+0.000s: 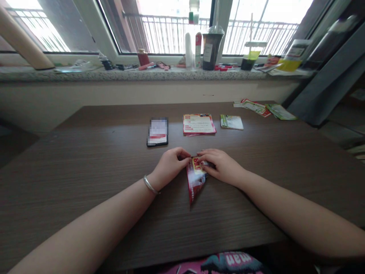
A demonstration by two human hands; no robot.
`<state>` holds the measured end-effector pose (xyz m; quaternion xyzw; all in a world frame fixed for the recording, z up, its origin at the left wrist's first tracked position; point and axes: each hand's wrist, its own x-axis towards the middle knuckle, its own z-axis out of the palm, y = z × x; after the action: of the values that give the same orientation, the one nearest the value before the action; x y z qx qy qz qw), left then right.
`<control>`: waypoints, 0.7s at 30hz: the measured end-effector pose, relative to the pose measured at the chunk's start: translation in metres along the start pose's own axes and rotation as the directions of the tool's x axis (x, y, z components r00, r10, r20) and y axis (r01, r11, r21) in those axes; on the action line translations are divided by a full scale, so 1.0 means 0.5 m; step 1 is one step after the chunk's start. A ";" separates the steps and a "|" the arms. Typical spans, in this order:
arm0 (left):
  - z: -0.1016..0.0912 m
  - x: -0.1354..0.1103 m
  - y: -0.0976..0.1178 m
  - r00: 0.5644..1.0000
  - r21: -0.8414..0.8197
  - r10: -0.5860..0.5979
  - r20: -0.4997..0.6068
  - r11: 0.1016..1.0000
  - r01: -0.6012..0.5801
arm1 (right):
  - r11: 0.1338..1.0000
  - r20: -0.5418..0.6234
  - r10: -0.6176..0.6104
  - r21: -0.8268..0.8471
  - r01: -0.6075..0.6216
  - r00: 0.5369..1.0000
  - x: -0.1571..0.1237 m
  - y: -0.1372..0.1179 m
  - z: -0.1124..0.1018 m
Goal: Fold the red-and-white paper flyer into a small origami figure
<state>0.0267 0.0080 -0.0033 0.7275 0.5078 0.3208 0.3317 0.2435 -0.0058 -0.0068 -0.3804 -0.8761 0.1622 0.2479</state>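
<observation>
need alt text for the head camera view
Two bare hands touch the far end of a red printed paper, its point toward the wearer, on a brown table. Beyond lie a phone and paper stacks; behind is a cluttered windowsill.

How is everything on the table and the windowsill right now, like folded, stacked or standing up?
Folded paper: folded to a point, point toward the person
Left hand: pinching the paper's far left corner
Right hand: fingers on the paper's right side
Phone: lying flat, screen up and lit
Red-edged sheets: stacked, slightly uneven
Small green-and-white sheets: stacked flat
Dark cup: standing upright, lid on
</observation>
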 end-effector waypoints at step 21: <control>0.025 -0.027 0.020 0.999 -0.354 -0.043 0.026 0.934 0.050 | 0.759 -0.115 0.545 0.489 -0.430 0.831 0.009 0.010 0.008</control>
<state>0.0384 -0.0094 -0.0041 0.6463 0.4557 0.3929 0.4693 0.2415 0.0006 -0.0110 -0.5474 -0.6464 0.3670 0.3846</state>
